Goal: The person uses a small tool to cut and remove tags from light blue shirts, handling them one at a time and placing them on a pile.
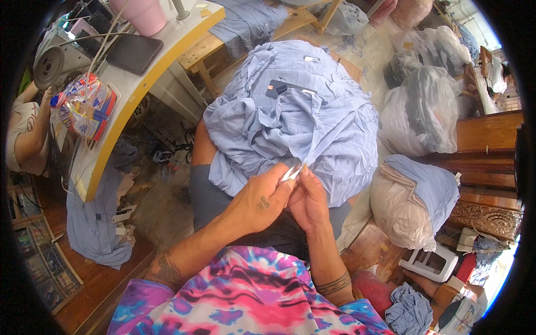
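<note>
A large heap of light blue garments (335, 123) rests over my lap, spread out in front of me. My left hand (258, 196) is closed around small pale thread snips (290, 173), whose blades point up toward the cloth. Close beside it, my right hand (310, 201) pinches the lower edge of the blue cloth; its thumb and fingertip meet just right of the blades. On top of the heap a dark neck label (285, 87) shows among the folds.
To the left a yellow-edged table (127, 89) bears a dark phone (134, 54), a pink bucket (142, 15) and a plastic-wrapped packet (86, 109). Another person's arm (30, 139) is beyond it. Plastic-bagged bundles (421, 111) and a white stool (430, 262) stand at right.
</note>
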Available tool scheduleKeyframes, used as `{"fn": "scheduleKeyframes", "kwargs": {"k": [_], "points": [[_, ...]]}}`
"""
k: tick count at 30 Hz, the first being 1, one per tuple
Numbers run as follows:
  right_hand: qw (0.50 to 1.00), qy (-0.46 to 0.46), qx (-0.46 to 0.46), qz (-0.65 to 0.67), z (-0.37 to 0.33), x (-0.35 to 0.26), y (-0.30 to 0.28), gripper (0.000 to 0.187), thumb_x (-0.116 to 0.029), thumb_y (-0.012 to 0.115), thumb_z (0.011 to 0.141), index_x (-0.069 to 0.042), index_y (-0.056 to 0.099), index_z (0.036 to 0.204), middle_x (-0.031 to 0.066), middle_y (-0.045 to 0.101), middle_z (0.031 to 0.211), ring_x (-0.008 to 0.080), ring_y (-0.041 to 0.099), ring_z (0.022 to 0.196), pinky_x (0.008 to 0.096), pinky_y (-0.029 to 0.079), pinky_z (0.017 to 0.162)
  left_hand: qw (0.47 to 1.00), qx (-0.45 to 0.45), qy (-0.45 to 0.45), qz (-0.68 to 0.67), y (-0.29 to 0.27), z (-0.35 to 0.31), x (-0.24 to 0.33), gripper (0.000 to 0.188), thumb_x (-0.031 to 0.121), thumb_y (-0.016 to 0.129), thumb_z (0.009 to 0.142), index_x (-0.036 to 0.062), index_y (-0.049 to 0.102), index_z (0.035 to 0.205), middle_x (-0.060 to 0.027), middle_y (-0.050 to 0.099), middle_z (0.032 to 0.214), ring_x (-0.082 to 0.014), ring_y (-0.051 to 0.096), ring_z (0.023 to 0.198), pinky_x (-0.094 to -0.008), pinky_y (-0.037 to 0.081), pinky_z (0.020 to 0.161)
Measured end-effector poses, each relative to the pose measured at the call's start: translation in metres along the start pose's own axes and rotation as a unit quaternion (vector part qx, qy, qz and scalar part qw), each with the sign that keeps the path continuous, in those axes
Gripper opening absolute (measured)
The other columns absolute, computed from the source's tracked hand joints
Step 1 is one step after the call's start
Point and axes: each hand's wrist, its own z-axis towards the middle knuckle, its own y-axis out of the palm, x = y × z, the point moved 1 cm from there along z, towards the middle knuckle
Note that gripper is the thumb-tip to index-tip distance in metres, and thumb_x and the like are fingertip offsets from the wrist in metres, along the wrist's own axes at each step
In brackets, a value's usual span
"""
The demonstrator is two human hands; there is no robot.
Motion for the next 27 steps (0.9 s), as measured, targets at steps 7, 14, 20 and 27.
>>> {"fn": "scheduleKeyframes", "kwargs": {"k": [7, 14, 20, 27], "points": [[1.000, -0.001, 0.002, 0.004, 0.000, 0.002, 0.001, 0.022, -0.027, 0.059, 0.108, -0.005, 0.062, 0.107, 0.0033, 0.065, 0.096, 0.0130, 0.059, 0.086, 0.0284, 0.051, 0.082, 1.000, 0.014, 0.018, 0.013, 0.000, 0.000, -0.001, 0.020, 0.020, 0.052, 0.104, 0.0006, 0.057, 0.100, -0.0048, 0.057, 0.070, -0.0124, 0.053, 0.062, -0.0317, 0.044, 0.059], [0.999, -0.011, -0.027, -0.026, -0.002, -0.002, 0.007, 0.021, -0.026, 0.059, 0.108, -0.005, 0.062, 0.106, 0.0047, 0.066, 0.097, 0.0137, 0.062, 0.087, 0.0287, 0.051, 0.081, 1.000, 0.014, 0.016, -0.005, -0.001, -0.001, 0.007, 0.021, 0.020, 0.053, 0.104, 0.0005, 0.056, 0.097, -0.0049, 0.057, 0.070, -0.0126, 0.052, 0.062, -0.0325, 0.043, 0.059], [0.998, -0.043, -0.001, -0.046, 0.001, 0.003, 0.000, 0.020, -0.025, 0.061, 0.108, -0.006, 0.063, 0.105, 0.0046, 0.068, 0.096, 0.0134, 0.064, 0.088, 0.0296, 0.052, 0.083, 0.999, 0.028, 0.020, 0.026, 0.001, 0.001, -0.001, 0.020, 0.019, 0.054, 0.103, 0.0008, 0.055, 0.094, -0.0044, 0.056, 0.069, -0.0124, 0.052, 0.062, -0.0326, 0.043, 0.058], [0.994, -0.064, 0.006, -0.089, 0.001, 0.000, -0.003, 0.020, -0.025, 0.060, 0.108, -0.006, 0.062, 0.101, 0.0038, 0.067, 0.096, 0.0129, 0.063, 0.087, 0.0298, 0.052, 0.082, 1.000, 0.005, 0.000, 0.030, -0.005, 0.004, 0.010, 0.022, 0.019, 0.056, 0.102, 0.0010, 0.054, 0.090, -0.0063, 0.057, 0.068, -0.0141, 0.053, 0.061, -0.0337, 0.043, 0.058]]}}
